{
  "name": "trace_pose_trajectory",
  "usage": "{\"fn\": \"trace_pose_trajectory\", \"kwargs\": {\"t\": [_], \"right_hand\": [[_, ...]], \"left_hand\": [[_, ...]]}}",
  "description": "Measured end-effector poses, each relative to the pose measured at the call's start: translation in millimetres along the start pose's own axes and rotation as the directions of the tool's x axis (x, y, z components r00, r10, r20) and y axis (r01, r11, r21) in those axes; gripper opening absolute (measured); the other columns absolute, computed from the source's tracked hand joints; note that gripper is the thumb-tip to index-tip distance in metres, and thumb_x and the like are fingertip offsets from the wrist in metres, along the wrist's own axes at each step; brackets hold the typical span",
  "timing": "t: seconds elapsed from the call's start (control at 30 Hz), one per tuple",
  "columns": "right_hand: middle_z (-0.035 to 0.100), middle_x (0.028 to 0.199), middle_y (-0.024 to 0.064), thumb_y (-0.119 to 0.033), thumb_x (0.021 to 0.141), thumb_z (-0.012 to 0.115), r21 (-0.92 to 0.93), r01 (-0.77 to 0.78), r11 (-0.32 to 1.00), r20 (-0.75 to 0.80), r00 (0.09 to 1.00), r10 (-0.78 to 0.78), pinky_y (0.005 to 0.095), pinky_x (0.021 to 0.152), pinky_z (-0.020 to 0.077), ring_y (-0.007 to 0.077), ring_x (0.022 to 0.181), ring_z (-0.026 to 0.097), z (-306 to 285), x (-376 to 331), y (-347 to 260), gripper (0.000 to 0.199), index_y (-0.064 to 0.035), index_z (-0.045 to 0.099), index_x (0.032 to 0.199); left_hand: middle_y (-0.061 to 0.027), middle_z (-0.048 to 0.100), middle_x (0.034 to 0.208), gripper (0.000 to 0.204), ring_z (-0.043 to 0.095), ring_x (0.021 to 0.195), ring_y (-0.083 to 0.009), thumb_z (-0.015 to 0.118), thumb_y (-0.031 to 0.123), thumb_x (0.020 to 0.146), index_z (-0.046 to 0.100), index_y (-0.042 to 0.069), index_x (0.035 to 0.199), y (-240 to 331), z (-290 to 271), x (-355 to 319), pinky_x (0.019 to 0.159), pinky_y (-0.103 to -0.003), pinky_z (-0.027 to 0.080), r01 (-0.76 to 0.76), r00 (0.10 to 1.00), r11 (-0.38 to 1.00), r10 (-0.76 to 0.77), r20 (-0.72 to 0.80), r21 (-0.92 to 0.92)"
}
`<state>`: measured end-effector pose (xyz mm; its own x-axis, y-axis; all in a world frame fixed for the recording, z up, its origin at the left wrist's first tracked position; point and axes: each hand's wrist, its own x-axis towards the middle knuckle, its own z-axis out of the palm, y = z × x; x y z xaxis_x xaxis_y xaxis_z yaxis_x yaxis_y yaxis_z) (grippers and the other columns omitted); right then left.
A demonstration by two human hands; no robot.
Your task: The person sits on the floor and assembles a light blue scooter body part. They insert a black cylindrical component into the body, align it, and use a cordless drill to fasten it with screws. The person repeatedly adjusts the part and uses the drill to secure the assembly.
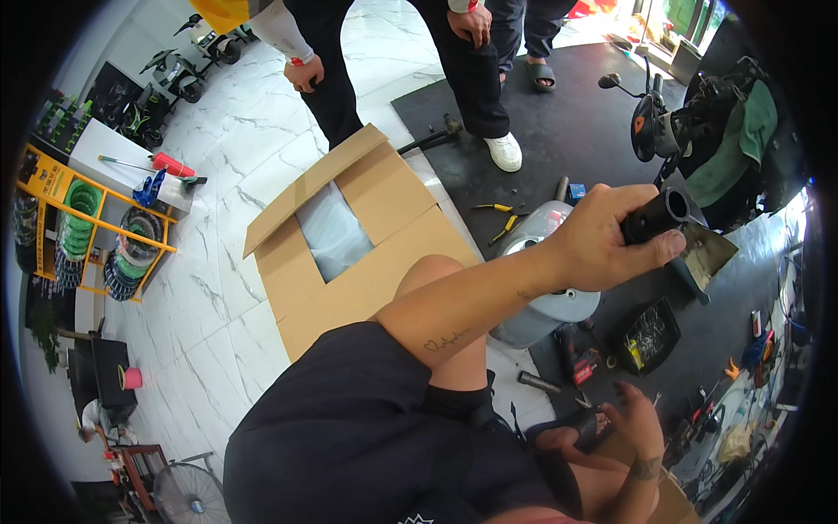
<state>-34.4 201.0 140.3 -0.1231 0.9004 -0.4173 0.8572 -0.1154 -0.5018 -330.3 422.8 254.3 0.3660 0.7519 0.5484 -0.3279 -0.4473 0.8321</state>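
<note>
At the left of the frame stands the yellow metal rack with green and black coils (83, 229), and in the middle lies the flat brown cardboard box with an open window (349, 253) on the white marble floor (218, 288). Your left hand (611, 240) is in the middle right of the frame, clenched around the black cylindrical handlebar grip (655, 218). Its long axis runs from lower left to upper right, with the open end pointing away from your palm. Your right hand (635, 425) is in the lower right, fingers loose and holding nothing, well below the grip. So the left hand is much nearer. The grey rounded plastic cover (550, 297) lies under your left forearm.
</note>
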Motion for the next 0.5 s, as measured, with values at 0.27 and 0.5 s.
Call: {"fn": "trace_pose_trajectory", "kwargs": {"t": [0.27, 0.5], "right_hand": [[0.073, 0.12, 0.024, -0.03, 0.094, 0.082, -0.012, 0.011, 1.0, -0.006, 1.0, -0.011, 0.0499, 0.092, 0.0576, 0.0446, 0.106, 0.072, -0.5, -3.9, -0.1, 0.055, 0.0017, 0.067, 0.137], [0.073, 0.12, 0.0218, -0.034, 0.095, 0.082, -0.046, 0.033, 0.998, -0.009, 0.999, -0.034, 0.0494, 0.092, 0.0576, 0.0427, 0.103, 0.074, 2.4, -0.8, -1.5, 0.057, -0.0008, 0.067, 0.138]], "left_hand": [[0.0048, 0.065, 0.077, 0.022, 0.057, 0.068, -0.002, 0.084, 0.02, 0.101, 0.07, 0.004, 0.095, -5.7, 2.3, -3.9, 0.061, -0.022, 0.044, 0.056, 0.998, 0.997, -0.058, -0.026, -0.056], [0.0041, 0.062, 0.073, 0.026, 0.053, 0.064, -0.0022, 0.084, 0.024, 0.101, 0.069, 0.003, 0.092, -7.0, 2.1, -0.5, 0.057, -0.023, 0.04, 0.01, 0.999, 1.0, -0.01, -0.046, -0.005]]}}
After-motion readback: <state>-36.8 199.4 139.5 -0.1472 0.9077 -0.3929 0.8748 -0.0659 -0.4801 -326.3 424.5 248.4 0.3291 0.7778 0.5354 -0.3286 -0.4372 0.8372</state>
